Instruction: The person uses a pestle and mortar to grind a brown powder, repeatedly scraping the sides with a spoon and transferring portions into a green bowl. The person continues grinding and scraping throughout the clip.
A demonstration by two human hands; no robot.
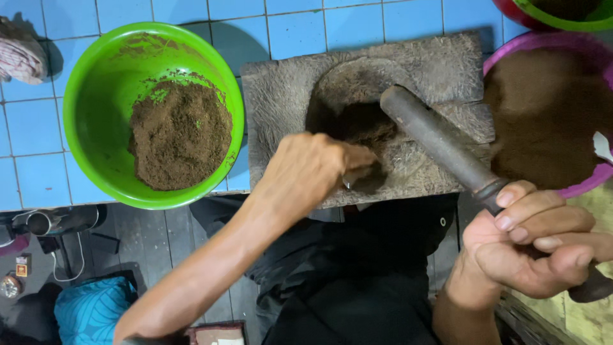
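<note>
In the head view, a small red-and-yellow box (23, 265) sits on the dark floor at the lower left, near a round metal object and beside a blue patterned cloth bundle (92, 308); its print is too small to make out. Above it, a blue-tiled counter (38, 121) carries a rough grey stone mortar block (300, 83) with a rounded hollow holding a dark brown ground mass (357, 124). The left hand (310, 169) reaches into the hollow from the near edge, fingers curled together around a small shiny metal utensil (350, 180), of which only a bit shows at the fingertips. The right hand (533, 246) is clenched around the lower end of a long dark cylindrical pestle (437, 144), which lies tilted with its blunt upper end resting on the rim of the hollow. Left of the block stands a bright green plastic bowl (96, 96) holding a heap of brown powder (181, 134), with smears up its wall. To the right, touching the block's edge, a purple-rimmed basin (578, 190) is full of finer brown powder. A striped cloth (20, 59) lies at the far left.
</note>
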